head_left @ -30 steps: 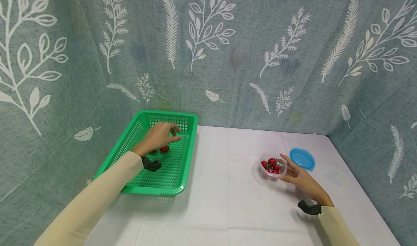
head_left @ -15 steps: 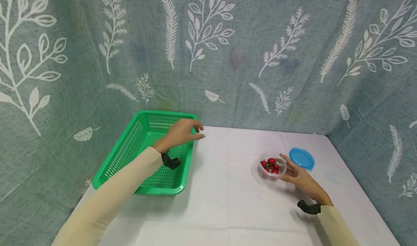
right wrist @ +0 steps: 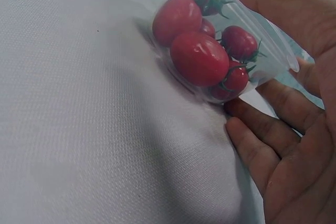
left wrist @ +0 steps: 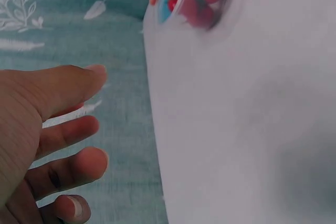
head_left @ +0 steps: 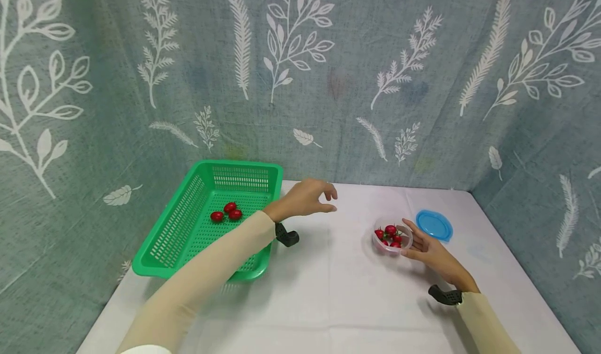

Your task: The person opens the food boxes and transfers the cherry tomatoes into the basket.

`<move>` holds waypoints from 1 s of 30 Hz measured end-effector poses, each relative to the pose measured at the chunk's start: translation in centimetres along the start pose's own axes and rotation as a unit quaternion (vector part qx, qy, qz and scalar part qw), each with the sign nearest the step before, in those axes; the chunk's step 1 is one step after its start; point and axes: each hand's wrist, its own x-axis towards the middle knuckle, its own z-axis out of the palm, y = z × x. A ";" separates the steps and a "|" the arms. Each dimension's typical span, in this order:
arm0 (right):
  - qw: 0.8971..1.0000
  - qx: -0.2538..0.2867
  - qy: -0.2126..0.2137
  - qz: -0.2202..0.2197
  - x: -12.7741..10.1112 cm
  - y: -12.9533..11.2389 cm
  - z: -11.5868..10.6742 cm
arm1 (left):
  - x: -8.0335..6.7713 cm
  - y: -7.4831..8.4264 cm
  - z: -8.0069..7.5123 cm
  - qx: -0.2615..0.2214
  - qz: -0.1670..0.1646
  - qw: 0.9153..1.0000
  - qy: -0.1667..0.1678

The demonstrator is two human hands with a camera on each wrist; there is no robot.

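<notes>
Green plastic is forming a perforated basket (head_left: 244, 177) at the left of the white worktop (head_left: 347, 291), and three red tomatoes (head_left: 235, 215) are lying close together on its floor. Past the basket's right rim, the left hand (head_left: 307, 197) is hovering over the worktop, well apart from the tub; its thumb and loosely bent fingers are standing apart from one another, released, with nothing showing in their grasp. Further right, the right hand (head_left: 434, 255) is grasping a see-through plastic tub (head_left: 386, 251) by its right side, the thumb lying on the near side and the fingers reaching round the far side. That tub is resting on the worktop and holding several small tomatoes (right wrist: 199, 59), some of them wearing green stalks. Just beyond the right hand, a round blue lid (head_left: 434, 224) is lying flat. Black devices (head_left: 287, 236) are sitting at both wrists, below pale cream sleeves (head_left: 211, 270). Behind everything, grey-green fabric (head_left: 347, 124) printed with white leaves and sprigs is hanging along the back and both sides.
</notes>
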 end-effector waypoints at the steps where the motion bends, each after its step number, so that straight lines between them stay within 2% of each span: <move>1: 1.000 -0.002 -0.001 -0.002 0.0 0.0 0.0 | 0.4 0.3 0.2 0.002 0.004 1.000 -0.003; 16: 1.000 0.025 -0.013 -0.003 0.1 -0.2 0.0 | 5.0 4.9 4.7 0.002 0.059 0.997 -0.048; 22: 0.999 0.034 -0.012 -0.002 0.0 0.0 0.0 | 6.3 6.8 6.7 -0.006 0.058 0.996 -0.066; 30: 0.999 0.030 -0.008 0.005 0.0 0.0 -0.1 | 7.3 7.6 9.4 0.017 0.038 0.997 -0.066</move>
